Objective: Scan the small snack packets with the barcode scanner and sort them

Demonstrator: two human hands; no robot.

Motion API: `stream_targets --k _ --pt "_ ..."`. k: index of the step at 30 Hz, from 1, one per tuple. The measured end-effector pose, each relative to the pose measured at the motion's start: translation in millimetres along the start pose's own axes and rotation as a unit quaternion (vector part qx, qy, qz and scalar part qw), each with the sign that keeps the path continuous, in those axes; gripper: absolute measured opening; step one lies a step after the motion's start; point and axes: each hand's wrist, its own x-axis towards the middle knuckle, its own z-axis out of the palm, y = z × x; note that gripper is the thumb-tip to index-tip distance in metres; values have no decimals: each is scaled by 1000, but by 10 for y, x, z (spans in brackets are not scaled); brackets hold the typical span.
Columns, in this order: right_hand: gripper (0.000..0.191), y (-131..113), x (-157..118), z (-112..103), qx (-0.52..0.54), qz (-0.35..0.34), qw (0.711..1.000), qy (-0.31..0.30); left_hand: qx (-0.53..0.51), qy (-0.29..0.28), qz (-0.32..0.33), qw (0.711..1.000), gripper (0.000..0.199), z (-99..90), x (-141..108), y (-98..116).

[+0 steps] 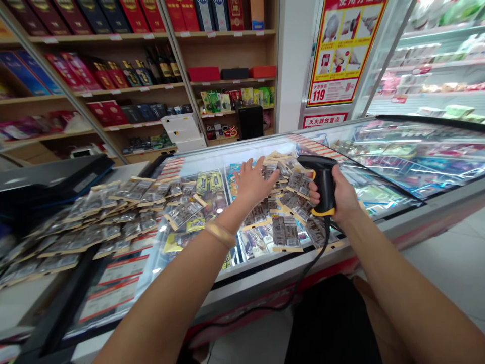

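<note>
My right hand [344,194] is wrapped round a black and yellow barcode scanner [324,184], its head facing left over a pile of small flat packets [286,232]. These have dark printed backs and tan edges, and they lie on the glass top of a chest freezer. My left hand [254,181], a gold bangle on its wrist, reaches over the left side of this pile with fingers spread. Whether its fingertips touch the packets I cannot tell. A second, larger heap of similar packets [102,212] spreads across the left side, partly over the freezer's edge.
The scanner's black cable [303,273] hangs down past the freezer's front rim [261,283]. Frozen goods show through the glass. Behind stand wooden shelves [223,34] with boxes and bottles, a red and yellow poster [343,55], and a lit display fridge [435,65] at right.
</note>
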Motion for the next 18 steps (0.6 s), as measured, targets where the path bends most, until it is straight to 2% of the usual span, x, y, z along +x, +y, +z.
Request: stream_targets --k 2,5,8,10,12,14,16,18 --pt "57 -34 -36 69 -18 -22 1000 -3 -18 34 18 999 65 -119 -15 -169" --pt "58 -65 -101 311 -31 -44 998 -18 -36 76 24 996 59 -388 -87 -599" --pt "59 6 -143 713 -40 -23 997 -67 -31 131 -22 991 52 -688 -217 -1146" --pt "59 136 -149 1027 -23 19 994 -105 -25 148 -85 985 50 -856 -321 -1480" --pt "60 322 -142 1333 -10 63 989 -132 -26 146 -144 978 49 -969 -423 -1734" --pt "59 537 -126 1591 -13 115 980 -161 -27 128 -174 976 44 -1016 -517 -1898" --pt "59 753 -106 1769 -25 159 970 -184 -13 104 -164 981 39 -1003 -595 -1989" --pt "59 939 -83 1853 -32 184 964 -187 14 82 -129 988 39 -955 -654 -2035"
